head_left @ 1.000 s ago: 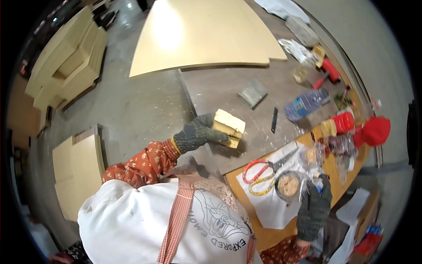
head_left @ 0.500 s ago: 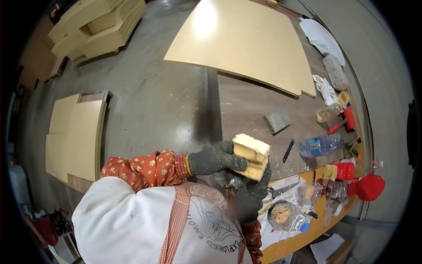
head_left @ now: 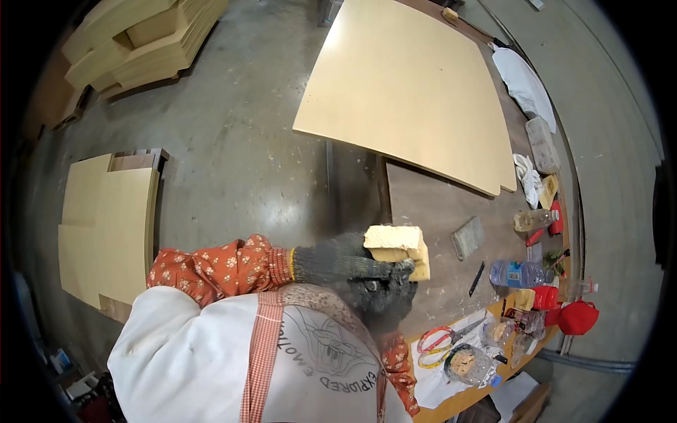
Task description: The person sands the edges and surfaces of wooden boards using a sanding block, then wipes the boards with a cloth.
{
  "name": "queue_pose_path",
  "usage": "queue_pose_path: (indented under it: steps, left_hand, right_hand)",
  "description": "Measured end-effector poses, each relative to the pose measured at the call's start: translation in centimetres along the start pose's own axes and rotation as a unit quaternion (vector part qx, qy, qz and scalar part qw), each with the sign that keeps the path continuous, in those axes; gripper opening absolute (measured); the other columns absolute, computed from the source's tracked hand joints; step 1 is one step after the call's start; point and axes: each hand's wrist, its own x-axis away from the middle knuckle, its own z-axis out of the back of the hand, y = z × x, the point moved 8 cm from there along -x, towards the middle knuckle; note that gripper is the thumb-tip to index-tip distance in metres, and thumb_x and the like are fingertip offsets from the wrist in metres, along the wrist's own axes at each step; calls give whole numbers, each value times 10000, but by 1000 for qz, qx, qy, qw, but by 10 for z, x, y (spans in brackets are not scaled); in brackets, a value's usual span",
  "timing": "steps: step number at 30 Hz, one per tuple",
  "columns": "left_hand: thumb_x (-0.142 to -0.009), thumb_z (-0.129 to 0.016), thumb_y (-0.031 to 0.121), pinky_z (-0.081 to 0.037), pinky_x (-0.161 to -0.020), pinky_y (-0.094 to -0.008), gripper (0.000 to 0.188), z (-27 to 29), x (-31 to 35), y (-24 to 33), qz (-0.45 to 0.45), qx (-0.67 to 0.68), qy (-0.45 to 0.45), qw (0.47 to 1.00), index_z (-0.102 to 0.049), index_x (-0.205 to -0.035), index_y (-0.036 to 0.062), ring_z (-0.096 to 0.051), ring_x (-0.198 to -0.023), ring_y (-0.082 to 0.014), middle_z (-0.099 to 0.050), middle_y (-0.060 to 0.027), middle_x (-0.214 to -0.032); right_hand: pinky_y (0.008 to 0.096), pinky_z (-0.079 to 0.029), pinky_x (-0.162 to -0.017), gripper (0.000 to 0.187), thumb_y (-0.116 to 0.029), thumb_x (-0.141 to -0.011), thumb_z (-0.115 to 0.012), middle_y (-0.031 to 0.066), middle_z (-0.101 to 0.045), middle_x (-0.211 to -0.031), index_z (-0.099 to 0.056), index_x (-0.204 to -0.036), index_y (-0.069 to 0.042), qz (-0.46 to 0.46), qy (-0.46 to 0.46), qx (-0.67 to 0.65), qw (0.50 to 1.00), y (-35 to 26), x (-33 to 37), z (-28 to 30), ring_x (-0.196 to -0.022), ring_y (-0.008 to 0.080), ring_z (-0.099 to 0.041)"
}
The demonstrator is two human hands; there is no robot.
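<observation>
A pale yellow sponge (head_left: 393, 237), blocky and folded or stepped, is held in front of my body over the near left side of the table. My left hand (head_left: 337, 259), in a dark, stained knit glove with a yellow cuff, grips it from the left, fingers stretched along its lower face. Just below, my right hand (head_left: 384, 302), gloved alike, is closed against the sponge's lower edge, its fingertips meeting those of the left. Part of the right fingers is hidden. On the brown tabletop beyond lie a grey rectangular block (head_left: 467, 237) and a thin black cutter (head_left: 477, 278).
A large cream panel (head_left: 409, 92) covers the table's far part, overhanging its left edge. Bottles (head_left: 518, 273), a red cap (head_left: 578, 318) and red-handled scissors (head_left: 436, 347) crowd the right and near side. Stacked panels (head_left: 106, 233) stand on the floor at left.
My right hand has shifted from the sponge's right side to beneath it, and the sponge has turned. The view has moved, bringing the scissors out from behind my right hand.
</observation>
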Motion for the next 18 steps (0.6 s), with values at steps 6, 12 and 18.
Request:
queue_pose_path:
  steps: [6,12,18]
  left_hand:
    - [-987,-569,148,-481,-810,-265,127,69,24,20,109,-26,58,992,-546,-1007,25,-541,-939,-101,-591,-41,-1039]
    - [-956,-641,266,-521,-757,-291,408,127,36,7,138,-15,77,987,-525,-1283,50,-598,-880,-120,-632,-51,-1072]
    - [-922,-689,256,-532,-645,-284,388,145,22,14,-40,-273,17,961,-573,-1230,51,-628,-739,-128,-659,-68,-940]
  right_hand:
    - [407,-482,-901,361,-258,-1007,-515,169,-578,-1125,-490,-1212,39,125,-33,47,991,-35,-29,-70,-991,277,-573]
    - [502,-448,-931,331,-208,-969,-551,253,-585,-1177,-573,-1198,30,82,-18,71,994,-55,-47,-108,-1053,436,-567]
    - [420,-458,-927,348,-216,-1029,-383,217,-606,-1182,-576,-1200,18,-118,-41,-136,983,-31,-91,-104,-1077,365,-590]
